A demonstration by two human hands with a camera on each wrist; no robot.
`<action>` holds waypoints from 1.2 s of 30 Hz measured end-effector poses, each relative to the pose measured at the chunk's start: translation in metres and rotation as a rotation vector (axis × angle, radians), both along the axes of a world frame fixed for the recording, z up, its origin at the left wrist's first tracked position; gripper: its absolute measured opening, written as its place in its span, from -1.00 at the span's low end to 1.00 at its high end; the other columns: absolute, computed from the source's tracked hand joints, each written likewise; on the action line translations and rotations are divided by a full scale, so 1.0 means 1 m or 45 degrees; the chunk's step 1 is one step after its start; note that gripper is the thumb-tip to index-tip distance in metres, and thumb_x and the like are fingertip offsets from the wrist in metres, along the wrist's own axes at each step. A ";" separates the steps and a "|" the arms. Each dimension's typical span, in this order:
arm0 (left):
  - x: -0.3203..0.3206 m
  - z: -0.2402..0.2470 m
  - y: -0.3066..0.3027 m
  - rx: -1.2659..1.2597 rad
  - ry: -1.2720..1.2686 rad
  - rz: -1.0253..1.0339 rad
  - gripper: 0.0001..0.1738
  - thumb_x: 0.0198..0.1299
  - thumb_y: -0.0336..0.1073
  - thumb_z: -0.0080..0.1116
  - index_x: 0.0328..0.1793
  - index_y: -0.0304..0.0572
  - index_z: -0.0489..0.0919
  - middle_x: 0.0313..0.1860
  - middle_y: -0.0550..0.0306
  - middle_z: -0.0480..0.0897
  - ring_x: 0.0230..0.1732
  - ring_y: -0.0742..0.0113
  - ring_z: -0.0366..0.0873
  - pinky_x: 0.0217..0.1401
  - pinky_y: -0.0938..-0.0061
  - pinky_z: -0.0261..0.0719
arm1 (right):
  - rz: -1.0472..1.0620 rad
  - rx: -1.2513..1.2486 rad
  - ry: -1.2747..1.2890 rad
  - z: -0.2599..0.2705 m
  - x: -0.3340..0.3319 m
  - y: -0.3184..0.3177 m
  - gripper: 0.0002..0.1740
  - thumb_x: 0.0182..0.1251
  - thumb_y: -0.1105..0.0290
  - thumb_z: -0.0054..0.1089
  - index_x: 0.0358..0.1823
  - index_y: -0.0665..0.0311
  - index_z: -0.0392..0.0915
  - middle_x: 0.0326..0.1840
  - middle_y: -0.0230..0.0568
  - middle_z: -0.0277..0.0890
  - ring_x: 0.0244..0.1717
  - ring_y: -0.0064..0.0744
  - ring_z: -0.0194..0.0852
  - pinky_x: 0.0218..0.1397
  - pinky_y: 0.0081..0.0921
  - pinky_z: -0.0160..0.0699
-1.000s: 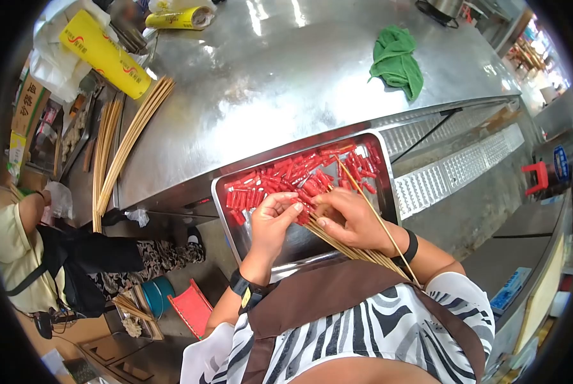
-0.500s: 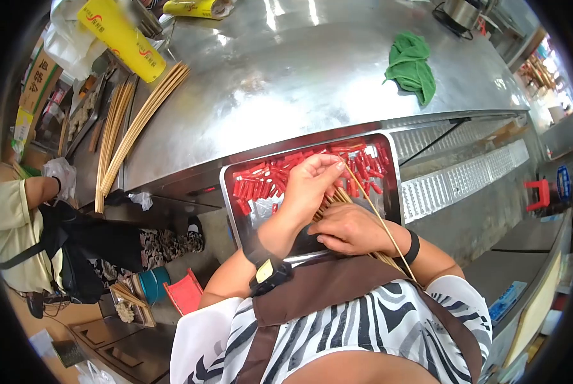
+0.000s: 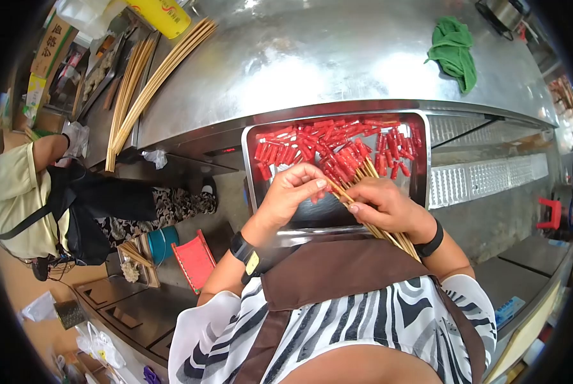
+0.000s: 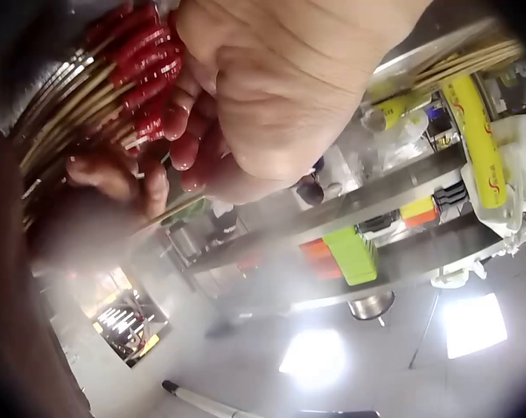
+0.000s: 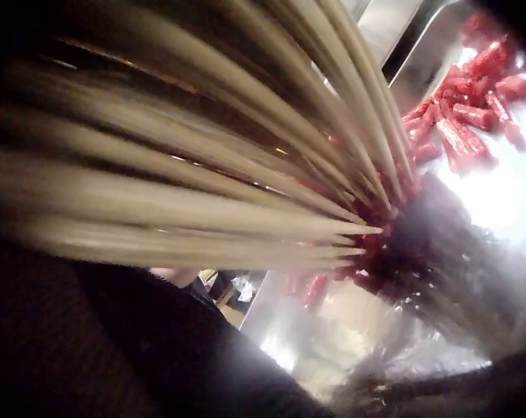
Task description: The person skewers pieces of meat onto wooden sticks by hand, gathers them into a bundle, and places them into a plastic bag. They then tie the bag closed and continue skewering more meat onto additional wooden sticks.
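Above a metal tray (image 3: 425, 168) of glossy red food pieces (image 3: 277, 153), both hands work close together. The right hand (image 3: 389, 203) grips a fanned bundle of bamboo skewers (image 3: 398, 239), whose far ends carry red pieces (image 3: 344, 165). One skewer slants from the right thumb toward the left fingertips. The left hand (image 3: 290, 195) pinches a small red piece at that skewer's tip, mostly hidden by thumb and forefinger. In the left wrist view, wet fingertips (image 4: 183, 152) sit beside the loaded skewer ends (image 4: 150, 74). The right wrist view shows skewers (image 5: 202, 200) spreading across it.
A steel table (image 3: 338, 64) lies beyond the tray, with a green cloth (image 3: 453, 54) on it. Loose bamboo skewers (image 3: 161, 80) and a yellow roll (image 3: 161, 16) lie at the left. Another person (image 3: 24, 198) stands at far left, near a red stool (image 3: 195, 261).
The left hand reached over the tray, then drew back beside the right hand with a red piece. A skewer that leaned over the right wrist now slants between the hands. The head view shifted.
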State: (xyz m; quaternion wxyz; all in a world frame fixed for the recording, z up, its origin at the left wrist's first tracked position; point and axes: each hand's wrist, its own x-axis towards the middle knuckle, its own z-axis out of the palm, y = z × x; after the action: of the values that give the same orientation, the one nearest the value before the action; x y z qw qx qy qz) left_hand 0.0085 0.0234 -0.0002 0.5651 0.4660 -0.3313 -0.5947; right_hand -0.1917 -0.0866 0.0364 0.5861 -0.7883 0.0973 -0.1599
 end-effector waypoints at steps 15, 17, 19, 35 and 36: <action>-0.003 -0.046 0.009 0.309 -1.905 0.297 -0.68 -0.05 -0.35 0.28 -0.15 -0.18 0.47 -0.42 0.10 0.56 -0.34 0.16 0.57 -0.29 0.35 0.51 | -0.124 -0.100 0.094 -0.003 -0.004 0.004 -0.76 0.20 0.40 0.07 -0.16 0.42 0.47 -0.51 -0.08 0.44 -0.50 -0.20 0.43 -0.43 -0.40 0.35; -0.001 -0.036 0.007 0.491 -1.406 0.249 -0.61 0.01 -0.32 0.23 -0.02 -0.22 0.42 -0.32 -0.01 0.58 -0.33 0.16 0.59 -0.28 0.34 0.55 | -0.116 -0.130 0.081 -0.005 -0.004 0.004 -0.74 0.21 0.41 0.06 -0.13 0.44 0.47 -0.50 -0.07 0.45 -0.49 -0.19 0.44 -0.41 -0.39 0.36; 0.004 -0.036 0.005 0.441 -1.079 0.281 -0.53 0.10 -0.39 0.16 0.15 -0.22 0.35 -0.29 0.03 0.59 -0.32 0.29 0.60 -0.24 0.44 0.58 | -0.108 -0.163 0.063 -0.006 -0.003 0.003 -0.72 0.21 0.42 0.05 -0.10 0.45 0.46 -0.49 -0.06 0.45 -0.48 -0.18 0.45 -0.40 -0.39 0.37; -0.010 -0.004 -0.024 0.091 0.570 0.452 -0.63 0.24 -0.39 0.03 0.18 -0.13 0.38 -0.14 0.03 0.60 -0.21 0.29 0.61 -0.15 0.46 0.60 | -0.152 -0.151 0.074 -0.008 -0.001 0.005 -0.75 0.18 0.44 0.02 -0.14 0.40 0.47 -0.47 -0.03 0.46 -0.47 -0.15 0.47 -0.39 -0.37 0.39; -0.011 -0.003 -0.024 0.093 0.570 0.453 -0.63 0.24 -0.39 0.03 0.18 -0.13 0.38 -0.14 0.03 0.60 -0.21 0.29 0.61 -0.15 0.46 0.60 | -0.156 -0.144 0.073 -0.009 -0.001 0.005 -0.75 0.18 0.44 0.02 -0.14 0.40 0.47 -0.47 -0.02 0.46 -0.47 -0.15 0.47 -0.39 -0.37 0.39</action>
State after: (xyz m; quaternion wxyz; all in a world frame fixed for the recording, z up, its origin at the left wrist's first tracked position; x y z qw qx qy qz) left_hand -0.0030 -0.0009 -0.0030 0.7026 0.3940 -0.0899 -0.5857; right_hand -0.1924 -0.0816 0.0277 0.5268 -0.8170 0.1529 -0.1781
